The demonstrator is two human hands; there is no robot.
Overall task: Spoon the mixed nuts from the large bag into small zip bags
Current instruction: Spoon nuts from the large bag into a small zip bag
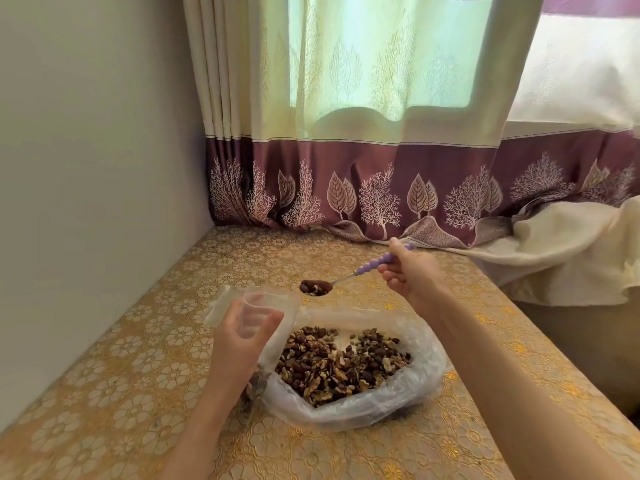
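Observation:
A large clear plastic bag (420,393) lies open on the table, full of mixed nuts (341,363). My left hand (239,344) grips a small clear zip bag (254,308) and holds it up above the large bag's left edge, its mouth towards the spoon. My right hand (408,270) pinches the purple beaded handle of a metal spoon (349,277). The spoon's bowl carries a heap of nuts (316,287) and hovers just right of the small bag's mouth. More small clear bags seem to lie under the held one, by my left hand.
The table (145,382) wears a gold floral cover and meets a plain wall on the left. A purple-hemmed curtain (346,188) hangs along the table's far edge. Cream cloth (568,251) is bunched at the far right.

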